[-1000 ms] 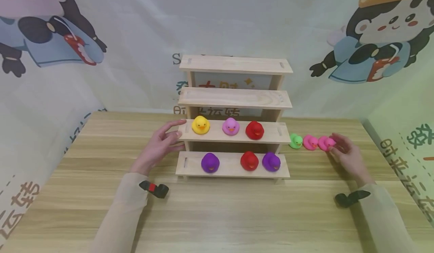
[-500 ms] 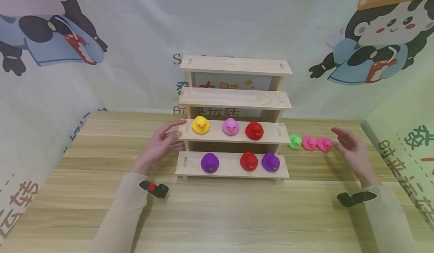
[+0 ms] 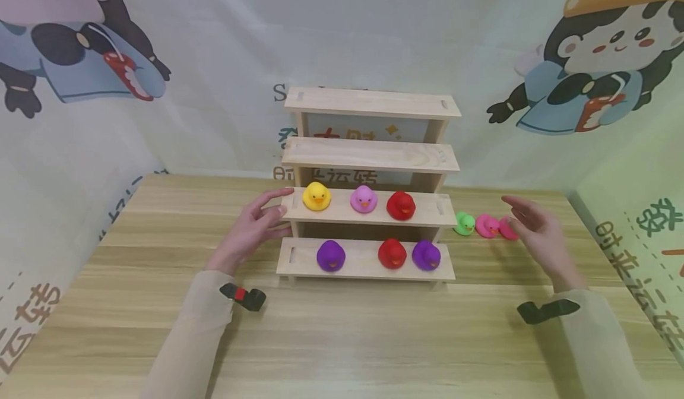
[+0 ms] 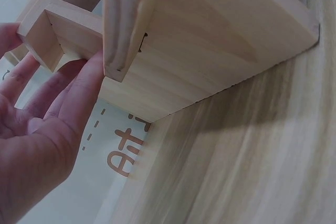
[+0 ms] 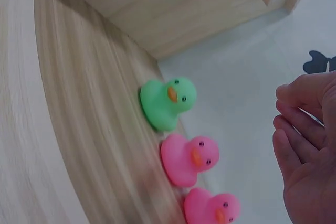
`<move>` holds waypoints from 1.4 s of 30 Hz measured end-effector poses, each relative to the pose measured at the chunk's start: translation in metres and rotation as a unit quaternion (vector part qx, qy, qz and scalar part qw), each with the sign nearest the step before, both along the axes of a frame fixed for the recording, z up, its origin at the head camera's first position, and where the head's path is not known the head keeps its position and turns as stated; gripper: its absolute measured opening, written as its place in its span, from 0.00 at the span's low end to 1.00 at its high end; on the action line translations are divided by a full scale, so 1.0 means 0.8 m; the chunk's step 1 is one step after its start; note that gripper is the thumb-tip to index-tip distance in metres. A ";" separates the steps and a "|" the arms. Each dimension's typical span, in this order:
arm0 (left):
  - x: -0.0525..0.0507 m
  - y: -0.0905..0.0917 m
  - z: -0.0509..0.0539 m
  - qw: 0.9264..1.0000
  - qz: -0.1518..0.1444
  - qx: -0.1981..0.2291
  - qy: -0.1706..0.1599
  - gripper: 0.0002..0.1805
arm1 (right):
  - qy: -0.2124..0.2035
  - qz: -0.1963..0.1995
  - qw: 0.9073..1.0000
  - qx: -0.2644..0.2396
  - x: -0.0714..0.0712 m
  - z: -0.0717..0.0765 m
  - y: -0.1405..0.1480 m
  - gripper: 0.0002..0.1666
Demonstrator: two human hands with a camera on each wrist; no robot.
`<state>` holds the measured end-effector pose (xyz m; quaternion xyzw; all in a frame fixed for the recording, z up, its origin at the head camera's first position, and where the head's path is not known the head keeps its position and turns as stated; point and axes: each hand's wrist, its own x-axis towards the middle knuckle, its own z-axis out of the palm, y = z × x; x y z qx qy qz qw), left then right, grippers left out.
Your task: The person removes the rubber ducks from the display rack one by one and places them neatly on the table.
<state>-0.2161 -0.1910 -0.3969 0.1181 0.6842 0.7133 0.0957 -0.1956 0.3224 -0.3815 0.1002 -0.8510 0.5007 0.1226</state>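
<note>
My left hand [image 3: 248, 230] holds the left end of a tiered wooden shelf [image 3: 369, 154]; in the left wrist view its fingers [image 4: 79, 85] bend about the board ends. On the shelf's second board from the bottom stand a yellow duck [image 3: 317, 197], a light pink duck [image 3: 364, 199] and a red duck [image 3: 401, 206]. The lowest board bears a purple duck [image 3: 331, 256], another red duck [image 3: 392, 254] and a second purple duck [image 3: 426, 256]. My right hand [image 3: 542, 241] hovers, holding nothing, by a green duck [image 5: 167, 103] and two hot-pink ducks [image 5: 189, 159], the outer one partly hidden in the head view.
The two upper boards [image 3: 369, 102] bear no ducks. A wood-grain table [image 3: 342, 339] lies beneath everything. Behind and beside it hangs a pale printed cloth [image 3: 224, 60] with cartoon figures and lettering.
My right hand has let go of the outer hot-pink duck, drawn back to the right, then come leftward over it. My left hand has stayed at the shelf.
</note>
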 end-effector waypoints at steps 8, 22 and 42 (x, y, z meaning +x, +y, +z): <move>0.001 0.000 0.000 1.000 0.001 0.004 -0.009 0.26 | 0.002 0.025 1.000 -0.015 -0.001 0.011 -0.027 0.24; 0.000 0.001 0.001 1.000 0.002 0.000 -0.008 0.25 | 0.029 0.088 0.993 -0.067 -0.002 0.029 -0.071 0.23; 0.000 0.001 0.002 1.000 0.001 -0.001 -0.009 0.25 | 0.019 0.109 0.993 -0.049 -0.005 0.045 -0.118 0.24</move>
